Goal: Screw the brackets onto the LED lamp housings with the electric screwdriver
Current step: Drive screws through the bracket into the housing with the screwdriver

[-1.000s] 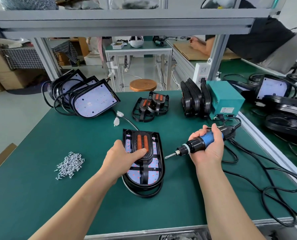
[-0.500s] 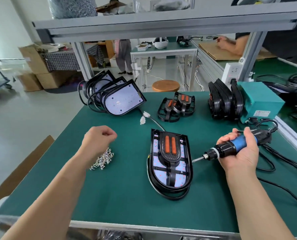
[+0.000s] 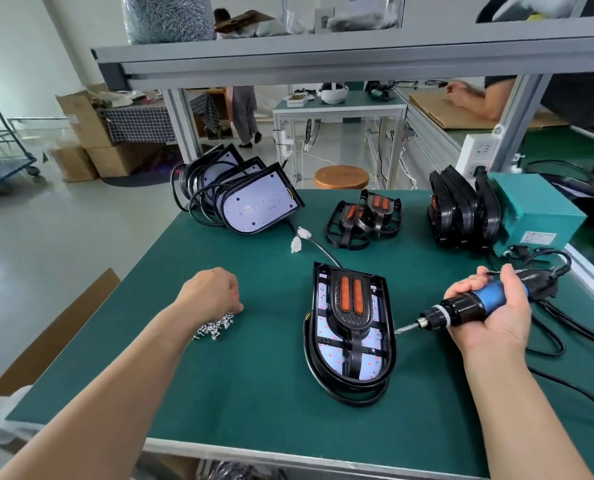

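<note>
Head view: nearest me, the lamp housing [image 3: 351, 344] lies flat on the green mat [image 3: 254, 393], rounded end toward me and long axis running away, with a bracket [image 3: 351, 301] seated on it. Just to its right, my right hand [image 3: 493, 320] is wrapped tight round the electric screwdriver [image 3: 475, 305]. The bit points left, its tip just beside the housing's right edge. Well to the left, my left hand [image 3: 212, 292] curls knuckles-up over the screws [image 3: 214, 329]; whether it pinches one I cannot tell. Farther off lie spare brackets [image 3: 364, 220] and stacked housings [image 3: 254, 202].
</note>
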